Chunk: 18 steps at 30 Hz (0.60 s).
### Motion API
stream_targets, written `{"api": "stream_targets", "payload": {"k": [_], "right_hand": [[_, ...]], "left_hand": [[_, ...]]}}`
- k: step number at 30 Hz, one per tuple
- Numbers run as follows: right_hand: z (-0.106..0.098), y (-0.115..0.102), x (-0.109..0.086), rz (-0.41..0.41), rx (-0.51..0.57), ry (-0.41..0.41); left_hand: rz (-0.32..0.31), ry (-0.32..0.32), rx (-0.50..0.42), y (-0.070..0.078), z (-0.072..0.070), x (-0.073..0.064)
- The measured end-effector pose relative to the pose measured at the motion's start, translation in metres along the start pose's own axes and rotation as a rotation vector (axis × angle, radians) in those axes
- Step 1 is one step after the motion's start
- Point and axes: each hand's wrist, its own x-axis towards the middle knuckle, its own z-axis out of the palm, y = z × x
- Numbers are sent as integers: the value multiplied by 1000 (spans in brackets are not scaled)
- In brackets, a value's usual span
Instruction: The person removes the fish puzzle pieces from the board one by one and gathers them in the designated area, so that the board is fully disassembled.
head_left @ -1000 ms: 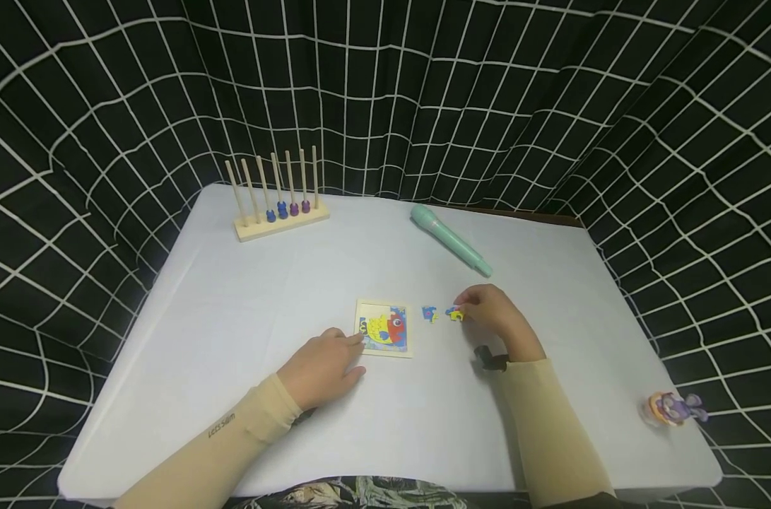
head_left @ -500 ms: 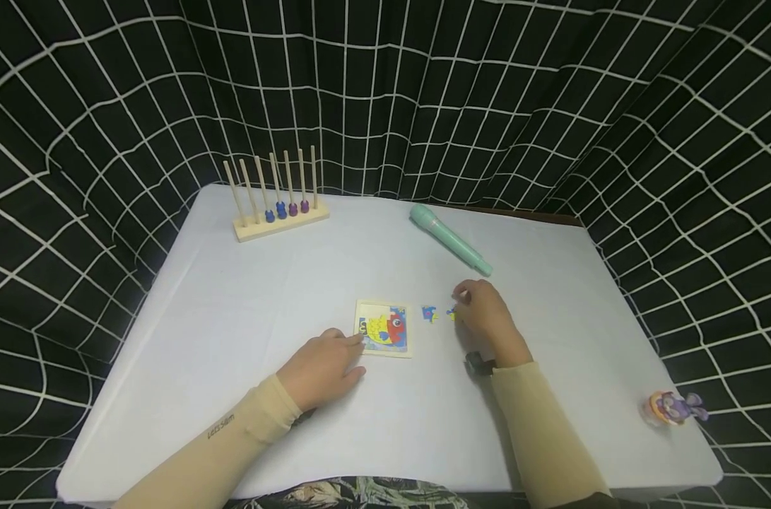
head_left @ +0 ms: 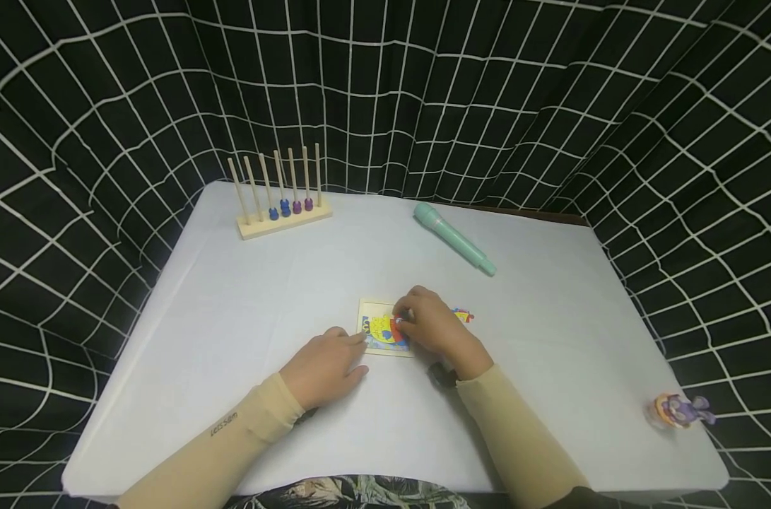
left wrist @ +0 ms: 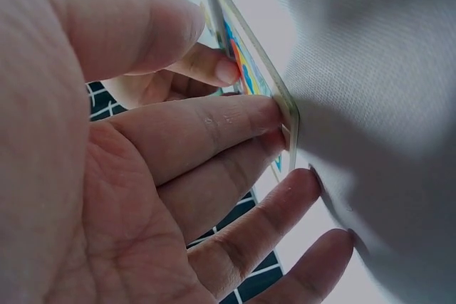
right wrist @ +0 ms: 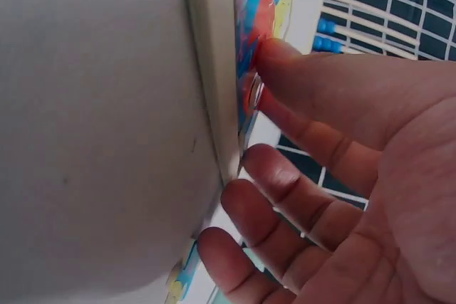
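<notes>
A small wooden jigsaw tray (head_left: 375, 309) lies near the middle of the table, with a yellow, red and blue fish picture in it. My left hand (head_left: 323, 366) rests beside its left edge; the index and middle fingertips touch the rim in the left wrist view, the fingers fairly straight. Over the tray's right part is my right hand (head_left: 437, 326), its thumb and index fingertip down on the red puzzle piece (right wrist: 265, 12) around the fish's eye. Whether they pinch that piece I cannot tell. To the right of this hand a loose puzzle piece (head_left: 463, 315) lies on the cloth.
Back left stands a wooden peg stand (head_left: 286, 225) with blue and purple beads. A mint-green toy microphone (head_left: 455, 239) lies at the back right. Near the right edge sits a small purple-eared figure (head_left: 680, 410). Black gridded curtains surround the white-covered table (head_left: 283, 283).
My right hand has moved left from the loose puzzle pieces to the tray's right side, and a loose piece now shows behind it. My left hand stays at the left rim.
</notes>
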Motion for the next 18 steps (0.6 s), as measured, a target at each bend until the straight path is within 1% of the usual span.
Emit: {"api": "stream_targets", "payload": {"k": [5,10,14,18], "right_hand": [[0,-5,2,9,-54,-4],[3,-7,0,5,-59,8],[6,-5,-1,9,-42,27],[4,-3,2,6,-1,37]], "left_hand": [[10,12,12,0,0,0],[13,6,10,0,0,1],[17,10,11,1,-1,0],[17,12,14,2,-2,0]]}}
